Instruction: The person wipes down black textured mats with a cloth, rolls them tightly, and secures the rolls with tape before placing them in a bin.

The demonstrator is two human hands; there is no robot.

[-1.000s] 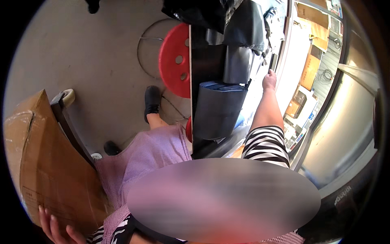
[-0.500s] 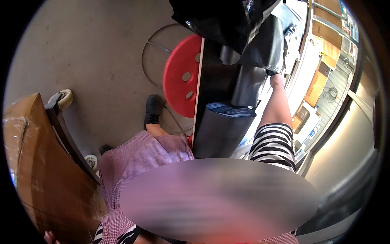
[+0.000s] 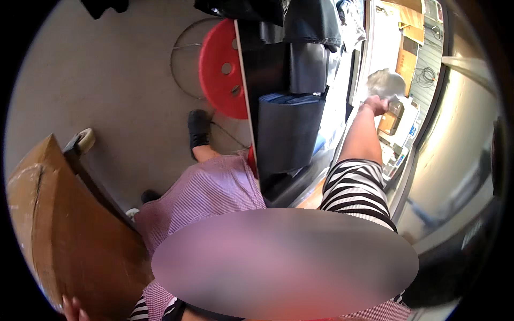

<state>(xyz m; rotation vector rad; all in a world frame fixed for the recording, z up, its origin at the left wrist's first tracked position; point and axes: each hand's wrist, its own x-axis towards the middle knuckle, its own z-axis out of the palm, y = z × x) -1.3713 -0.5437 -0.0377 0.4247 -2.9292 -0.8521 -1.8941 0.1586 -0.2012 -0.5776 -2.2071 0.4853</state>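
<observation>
My right arm, in a black-and-white striped sleeve, stretches forward on the right. My right hand (image 3: 377, 105) is closed on a pale grey, roundish piece (image 3: 386, 83) that looks like crumpled clear plastic; blur hides its exact kind. At the lower left, the fingertips of my left hand (image 3: 74, 310) show in part, a little apart, beside a large brown cardboard box (image 3: 80, 230). Whether they touch the box I cannot tell. Left of my right forearm stand folded stacks of dark grey plastic sheets or bags (image 3: 289, 134), some with blue inner layers.
A red round stool (image 3: 214, 69) with holes adjoins the dark board (image 3: 265, 69) under the stacks. The box has a wheeled frame (image 3: 83, 140) next to it. Black plastic (image 3: 241, 8) lies at the far end. Cardboard pieces (image 3: 407, 59) and a coiled cable (image 3: 425, 77) are at the right.
My right hand has left the dark plastic at the far end and moved right and nearer, now with the pale piece in it. The view has shifted; my left fingers show more.
</observation>
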